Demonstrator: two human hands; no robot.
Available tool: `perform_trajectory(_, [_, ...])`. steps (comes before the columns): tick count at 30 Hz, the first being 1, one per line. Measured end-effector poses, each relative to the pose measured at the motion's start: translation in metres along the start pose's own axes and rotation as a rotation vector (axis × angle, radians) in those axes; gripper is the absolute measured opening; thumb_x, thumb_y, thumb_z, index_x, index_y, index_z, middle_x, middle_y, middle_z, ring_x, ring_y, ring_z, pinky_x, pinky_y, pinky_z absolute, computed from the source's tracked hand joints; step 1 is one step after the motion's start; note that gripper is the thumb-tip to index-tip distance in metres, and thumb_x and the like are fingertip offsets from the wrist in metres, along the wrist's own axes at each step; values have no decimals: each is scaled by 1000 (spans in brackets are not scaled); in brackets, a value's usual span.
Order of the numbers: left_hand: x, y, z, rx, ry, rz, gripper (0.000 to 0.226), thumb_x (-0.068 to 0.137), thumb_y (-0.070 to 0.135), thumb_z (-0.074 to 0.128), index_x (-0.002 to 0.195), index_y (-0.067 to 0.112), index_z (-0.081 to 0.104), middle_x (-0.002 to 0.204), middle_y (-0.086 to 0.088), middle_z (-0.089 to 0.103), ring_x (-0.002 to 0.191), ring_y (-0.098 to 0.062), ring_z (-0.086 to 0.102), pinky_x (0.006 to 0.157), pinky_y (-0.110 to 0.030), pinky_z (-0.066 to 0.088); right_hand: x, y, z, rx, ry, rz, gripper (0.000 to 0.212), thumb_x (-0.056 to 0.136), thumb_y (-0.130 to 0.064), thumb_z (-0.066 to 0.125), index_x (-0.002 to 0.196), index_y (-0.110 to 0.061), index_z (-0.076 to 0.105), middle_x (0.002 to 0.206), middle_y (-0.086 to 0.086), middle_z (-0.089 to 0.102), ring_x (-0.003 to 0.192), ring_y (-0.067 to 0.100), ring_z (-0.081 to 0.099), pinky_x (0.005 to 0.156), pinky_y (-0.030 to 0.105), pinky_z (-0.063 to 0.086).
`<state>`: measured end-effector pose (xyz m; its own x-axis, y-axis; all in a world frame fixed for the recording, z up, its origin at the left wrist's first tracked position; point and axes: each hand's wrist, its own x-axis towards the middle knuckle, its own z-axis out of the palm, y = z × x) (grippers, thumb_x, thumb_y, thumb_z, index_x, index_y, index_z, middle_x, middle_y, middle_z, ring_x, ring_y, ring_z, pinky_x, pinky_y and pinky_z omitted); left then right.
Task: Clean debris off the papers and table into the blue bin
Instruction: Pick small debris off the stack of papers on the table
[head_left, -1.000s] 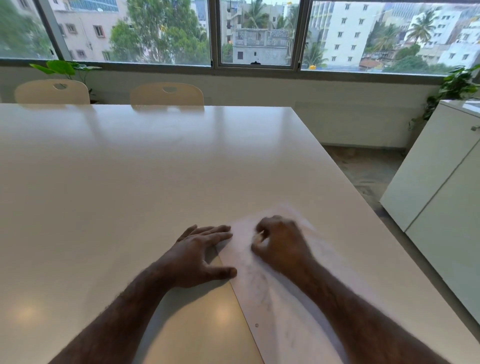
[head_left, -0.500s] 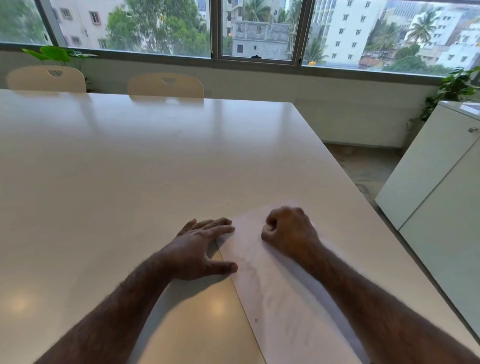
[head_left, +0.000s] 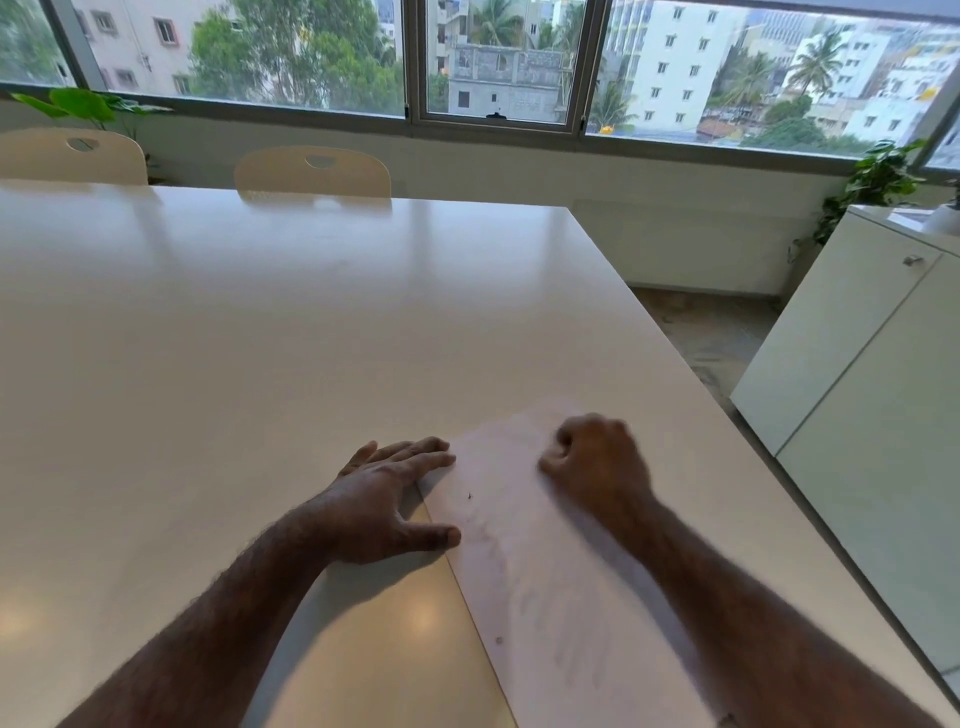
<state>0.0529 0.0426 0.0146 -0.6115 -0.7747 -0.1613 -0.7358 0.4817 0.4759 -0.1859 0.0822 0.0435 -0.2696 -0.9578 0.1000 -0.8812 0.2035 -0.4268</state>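
White paper on cream table

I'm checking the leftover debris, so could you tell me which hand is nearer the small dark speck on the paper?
Left. The left hand lies flat at the paper's left edge, just left of the dark speck. The right hand, curled into a fist, sits on the paper farther off to the speck's right.

Both hands on paper, table.

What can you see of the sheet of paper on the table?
The paper is a thin white sheet with faint grey smudges and a few dark specks. It lies flat and skewed near the right edge of the table, running out of frame below. The left hand presses its left edge with flat fingers; the right hand, curled, rests on it.
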Motion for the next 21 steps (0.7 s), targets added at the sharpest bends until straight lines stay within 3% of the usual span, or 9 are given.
perform_trajectory(2, [-1, -1, 1, -5, -4, 6, 107, 54, 90, 48, 148, 45, 24, 156, 29, 11, 136, 10, 0, 116, -27, -12, 4, 11, -1, -143, 133, 67, 26, 74, -29, 57, 81, -9, 70, 86, 5, 67, 88, 27, 65, 61, 20, 42])
perform_trajectory(3, [-1, -2, 1, -2, -4, 7, 109, 52, 91, 46, 148, 45, 24, 156, 28, 11, 137, 9, 0, 116, -28, -12, -6, 3, 5, -120, 110, -16, 26, 72, -31, 54, 79, -10, 68, 82, 1, 65, 85, 24, 65, 61, 19, 43])
perform_trajectory(6, [2, -4, 1, 5, 13, 18, 115, 46, 98, 39, 148, 45, 24, 156, 27, 10, 143, 6, -1, 118, -30, -10, -47, -28, 28, 13, -181, -290, 23, 74, -29, 56, 81, -14, 71, 82, -1, 65, 79, 17, 63, 65, 24, 51])
perform_trajectory(9, [3, -3, 0, -3, 9, 23, 118, 44, 99, 37, 148, 45, 25, 154, 30, 11, 138, 10, 0, 117, -28, -11, -4, 4, 2, -45, 39, -14, 28, 70, -30, 54, 80, -10, 70, 85, 4, 68, 83, 24, 65, 63, 21, 44])
perform_trajectory(11, [1, -3, 2, -5, 7, 22, 119, 44, 100, 38, 148, 44, 25, 154, 30, 11, 137, 10, 0, 117, -28, -11, 2, 12, 1, -157, 112, 39, 27, 71, -30, 54, 81, -10, 70, 88, 5, 68, 86, 26, 66, 67, 23, 46])
perform_trajectory(15, [2, -6, 1, 7, 3, 27, 117, 45, 99, 38, 148, 44, 23, 157, 27, 10, 143, 5, 0, 119, -31, -10, -46, -31, 26, 28, -229, -335, 24, 74, -31, 58, 83, -14, 73, 87, 0, 68, 80, 17, 64, 75, 31, 55])
perform_trajectory(16, [3, -6, 0, 8, 5, 29, 117, 46, 100, 37, 148, 45, 24, 156, 27, 10, 143, 5, 0, 119, -32, -9, -37, -27, 20, 55, -217, -276, 26, 71, -33, 58, 83, -14, 73, 86, 2, 70, 80, 18, 65, 75, 30, 55])
perform_trajectory(19, [2, -3, -1, 4, -7, 27, 118, 44, 100, 37, 148, 44, 25, 151, 32, 11, 140, 7, 1, 117, -29, -11, 6, 9, 1, -93, 53, 30, 31, 68, -34, 55, 83, -12, 71, 90, 6, 71, 87, 26, 66, 70, 22, 47])
perform_trajectory(21, [0, -4, 1, 2, -8, 28, 118, 44, 99, 37, 148, 44, 25, 151, 31, 11, 139, 8, 0, 117, -28, -11, -6, 0, 8, -114, 67, -64, 27, 72, -30, 54, 82, -11, 70, 90, 4, 68, 87, 25, 65, 68, 22, 45])
